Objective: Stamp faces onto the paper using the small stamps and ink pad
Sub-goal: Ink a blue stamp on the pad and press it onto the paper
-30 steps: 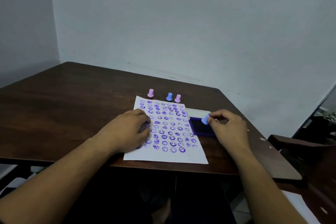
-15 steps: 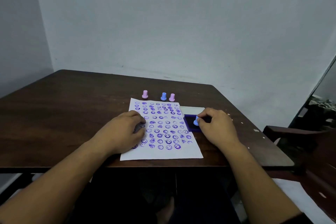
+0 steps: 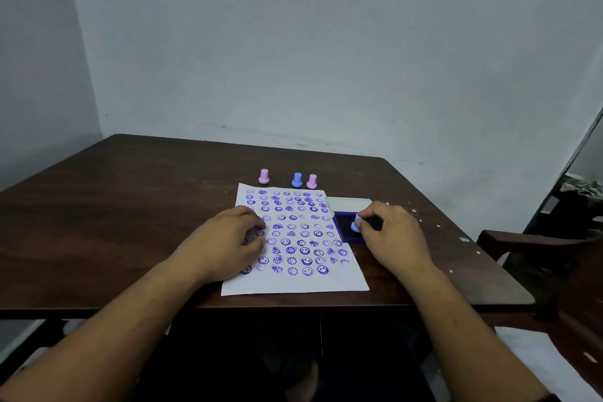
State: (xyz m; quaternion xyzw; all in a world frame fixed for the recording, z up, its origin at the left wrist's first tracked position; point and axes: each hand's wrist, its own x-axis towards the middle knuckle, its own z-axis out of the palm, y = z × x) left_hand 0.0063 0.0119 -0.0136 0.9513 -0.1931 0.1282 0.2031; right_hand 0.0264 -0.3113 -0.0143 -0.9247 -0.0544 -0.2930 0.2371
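A white paper [image 3: 295, 282] covered with several rows of purple stamped faces lies on the dark wooden table [image 3: 130, 206]. My left hand [image 3: 225, 245] rests on the paper's left side with its fingers curled, pinning it down. My right hand [image 3: 391, 235] pinches a small blue stamp [image 3: 356, 225] and holds it down on the dark purple ink pad [image 3: 346, 237] just right of the paper. The pad's white lid [image 3: 349, 204] lies open behind it. Beyond the paper's far edge stand a pink stamp [image 3: 264, 176], a blue stamp [image 3: 297, 180] and another pink stamp [image 3: 311, 181].
Pale walls close in behind and to the left of the table. A dark chair arm [image 3: 535, 240] stands off the table's right edge. White specks dot the tabletop to the right of the ink pad.
My right hand has lowered the blue stamp from just above the pad's front edge onto the ink pad. My left hand has stayed on the paper. The head camera has shifted.
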